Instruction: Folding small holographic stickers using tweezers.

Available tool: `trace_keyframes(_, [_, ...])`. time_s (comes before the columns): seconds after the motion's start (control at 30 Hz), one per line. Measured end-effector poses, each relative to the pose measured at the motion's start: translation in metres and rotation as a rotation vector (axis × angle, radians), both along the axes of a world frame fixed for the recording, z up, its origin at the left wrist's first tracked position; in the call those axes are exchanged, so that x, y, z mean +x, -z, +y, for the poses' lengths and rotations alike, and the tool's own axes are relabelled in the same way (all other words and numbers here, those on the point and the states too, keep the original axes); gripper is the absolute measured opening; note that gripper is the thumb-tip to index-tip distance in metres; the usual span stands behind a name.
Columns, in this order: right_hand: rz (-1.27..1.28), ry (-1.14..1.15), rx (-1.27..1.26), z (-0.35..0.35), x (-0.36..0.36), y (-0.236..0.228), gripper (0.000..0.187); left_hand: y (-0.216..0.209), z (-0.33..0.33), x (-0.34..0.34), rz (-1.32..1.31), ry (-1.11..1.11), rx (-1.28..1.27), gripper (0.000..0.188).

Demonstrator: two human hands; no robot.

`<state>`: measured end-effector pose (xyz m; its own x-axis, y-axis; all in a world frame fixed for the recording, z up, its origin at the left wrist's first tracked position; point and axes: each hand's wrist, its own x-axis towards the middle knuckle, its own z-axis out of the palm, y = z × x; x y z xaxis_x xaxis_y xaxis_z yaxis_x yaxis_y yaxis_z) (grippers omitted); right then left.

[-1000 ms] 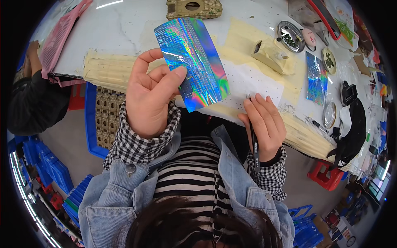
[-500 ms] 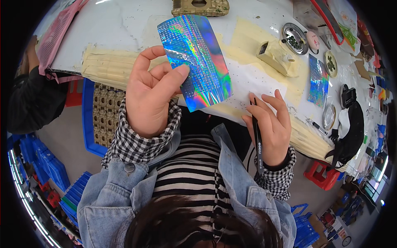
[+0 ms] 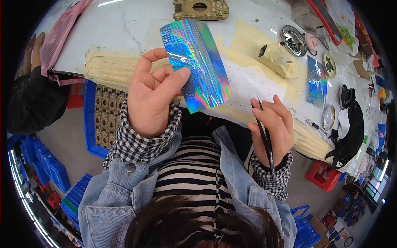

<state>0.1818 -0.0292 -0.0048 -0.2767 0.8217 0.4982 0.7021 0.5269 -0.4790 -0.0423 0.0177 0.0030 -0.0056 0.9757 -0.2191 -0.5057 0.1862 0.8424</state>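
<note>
My left hand (image 3: pixel 153 93) pinches a shiny holographic sticker sheet (image 3: pixel 202 74) by its left edge, thumb on top, and holds it tilted above the table's front edge. Rows of small marks cover its left part. A pair of black tweezers (image 3: pixel 264 138) lies in my right hand (image 3: pixel 275 128), with the slim tips pointing away from me and the back end over the checked cuff. Below and beyond my right hand, a white paper (image 3: pixel 256 82) dotted with many tiny dark specks lies on the table. The tweezer tips are near its front edge, apart from the sheet.
A camouflage-patterned housing (image 3: pixel 200 9) sits at the back. To the right are a tape-wrapped block (image 3: pixel 277 62), a metal dish (image 3: pixel 293 40) of small dark pieces and a second holographic sheet (image 3: pixel 317 80). A blue crate (image 3: pixel 90 120) of housings stands below left. Another person's sleeve (image 3: pixel 37 103) shows at far left.
My right hand has shifted slightly right and turned, so the tweezers slant more and both their arms show. The sheet in my left hand has tilted a little and moved slightly down.
</note>
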Motion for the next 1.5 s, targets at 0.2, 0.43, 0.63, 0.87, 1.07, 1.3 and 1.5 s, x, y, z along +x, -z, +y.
trace_keyframes(0.2, [0.164,-0.054,-0.005,-0.003,-0.009,-0.021,0.040,-0.003,-0.004,0.008,0.016,0.166,-0.007,0.045])
trace_keyframes(0.43, [0.181,-0.147,0.043,0.001,-0.025,-0.029,0.038,-0.007,-0.010,0.017,-0.023,0.260,-0.030,0.049])
trace_keyframes(0.63, [0.121,-0.144,0.041,0.000,-0.032,-0.025,0.032,-0.007,-0.013,0.019,-0.043,0.284,-0.043,0.050])
trace_keyframes(0.87, [0.109,-0.160,0.035,-0.002,-0.034,-0.022,0.037,-0.009,-0.014,0.014,-0.008,0.338,-0.028,0.051])
trace_keyframes(1.07, [0.149,-0.145,0.021,-0.002,-0.035,-0.022,0.037,-0.010,-0.015,0.015,-0.009,0.344,-0.023,0.051])
trace_keyframes(1.3, [0.185,-0.152,0.010,-0.002,-0.035,-0.016,0.039,-0.007,-0.016,0.018,-0.014,0.340,-0.028,0.052])
trace_keyframes(1.5, [0.232,-0.139,0.018,-0.004,-0.031,-0.015,0.037,-0.007,-0.015,0.019,-0.028,0.332,-0.040,0.051])
